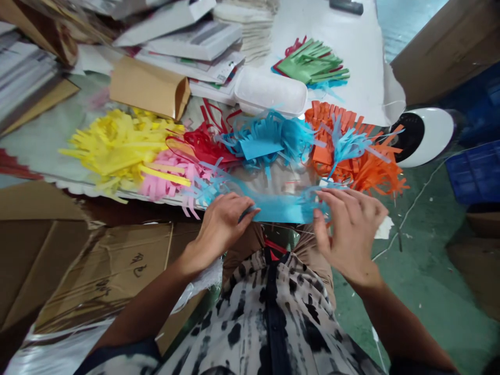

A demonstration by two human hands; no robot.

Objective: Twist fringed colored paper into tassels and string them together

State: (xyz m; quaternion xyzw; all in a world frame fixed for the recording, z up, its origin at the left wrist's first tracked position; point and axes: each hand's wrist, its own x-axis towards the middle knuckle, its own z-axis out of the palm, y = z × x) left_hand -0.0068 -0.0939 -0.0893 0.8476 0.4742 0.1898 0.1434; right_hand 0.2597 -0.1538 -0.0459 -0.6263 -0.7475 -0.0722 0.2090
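Observation:
A strip of blue fringed tissue paper (287, 208) stretches between my two hands at the front edge of the table. My left hand (228, 216) pinches its left end, thumb against fingers. At the other end my right hand (347, 224) has its thumb and fingertips closed on the paper. Just beyond lie a blue fringed bundle (265, 138) and red fringed paper (205, 143). Orange fringed paper (363, 166) is by my right hand, with light blue strands on it. Yellow fringes (121, 148) and pink fringes (166, 179) lie beyond my left hand.
Behind the fringes sit a white plastic container (271, 91), a brown paper bag (148, 87) and stacked packets (195, 41). Green fringed paper (310, 60) lies farther back. A cardboard box (117, 260) stands at lower left, a round black-and-white object (429, 135) at right.

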